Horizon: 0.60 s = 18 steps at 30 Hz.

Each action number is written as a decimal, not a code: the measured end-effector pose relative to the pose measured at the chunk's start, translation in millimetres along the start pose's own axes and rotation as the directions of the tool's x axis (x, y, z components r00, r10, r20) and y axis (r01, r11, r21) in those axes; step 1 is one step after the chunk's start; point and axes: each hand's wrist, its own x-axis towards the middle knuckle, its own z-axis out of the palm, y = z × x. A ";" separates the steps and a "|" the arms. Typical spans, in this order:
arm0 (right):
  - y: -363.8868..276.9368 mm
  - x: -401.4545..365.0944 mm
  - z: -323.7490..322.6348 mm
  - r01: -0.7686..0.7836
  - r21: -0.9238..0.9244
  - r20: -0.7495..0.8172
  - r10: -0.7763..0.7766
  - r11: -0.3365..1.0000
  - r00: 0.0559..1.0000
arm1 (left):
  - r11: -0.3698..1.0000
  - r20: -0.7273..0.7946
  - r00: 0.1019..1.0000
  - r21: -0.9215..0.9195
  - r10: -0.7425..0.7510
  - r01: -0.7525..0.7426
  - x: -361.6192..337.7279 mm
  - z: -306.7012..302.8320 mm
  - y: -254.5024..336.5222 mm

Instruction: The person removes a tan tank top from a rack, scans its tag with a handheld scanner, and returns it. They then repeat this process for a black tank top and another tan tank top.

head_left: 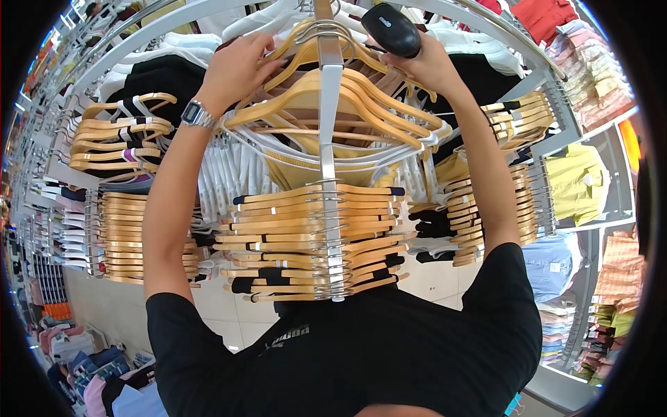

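Wooden hangers with clothes (361,104) hang from a metal rail (330,111) that runs toward me. My left hand (243,69), below a wrist watch (198,115), is at the left side of the hangers farther along the rail, its fingers spread over a hanger's shoulder. On the right, my right hand (424,66) is closed round a black handheld device (391,30), next to the right ends of the same hangers. Closer to me, many wooden hangers (278,243) hang in a dense row on the rail.
More wooden hangers stand in rows at the left (121,139) and right (524,115). White garments (236,174) hang behind. A yellow shirt (577,184) and folded clothes (556,260) are at the right. Piled clothes (104,368) lie at the lower left.
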 end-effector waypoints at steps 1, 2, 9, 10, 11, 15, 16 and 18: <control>-4.1 -1.2 0.1 -0.050 0.012 0.017 0.050 0.999 0.999 | 1.000 0.056 0.998 0.005 0.000 -0.001 2.8 4.4 -2.4; -9.9 -4.1 0.4 -0.037 -0.006 0.004 0.037 0.999 0.999 | 0.995 -0.011 0.998 0.077 0.070 -0.069 5.0 7.8 -4.0; -10.9 -19.3 6.9 0.015 0.015 -0.021 -0.015 1.000 1.000 | 0.999 -0.019 0.999 0.011 -0.040 0.040 8.0 5.5 8.0; -5.5 -18.9 11.4 0.063 0.027 -0.088 -0.060 0.998 0.994 | 0.999 -0.029 0.999 -0.035 -0.023 0.022 10.2 5.6 11.0; -5.8 -19.8 11.5 0.012 0.028 -0.130 -0.009 1.000 0.991 | 0.997 -0.040 0.999 -0.081 -0.008 0.005 12.3 5.5 14.4; -11.4 -17.4 5.0 -0.068 0.057 -0.167 0.077 0.996 0.983 | 0.983 -0.122 0.992 -0.177 0.036 -0.058 21.6 5.5 20.6; -13.8 -17.5 0.0 -0.082 0.071 -0.119 0.090 0.994 0.989 | 0.977 -0.141 0.989 -0.204 0.036 -0.065 23.7 5.4 20.7; -9.6 -19.8 -6.2 -0.087 0.055 -0.065 0.090 0.995 0.994 | 0.962 -0.179 0.983 -0.261 0.037 -0.083 27.5 4.8 19.3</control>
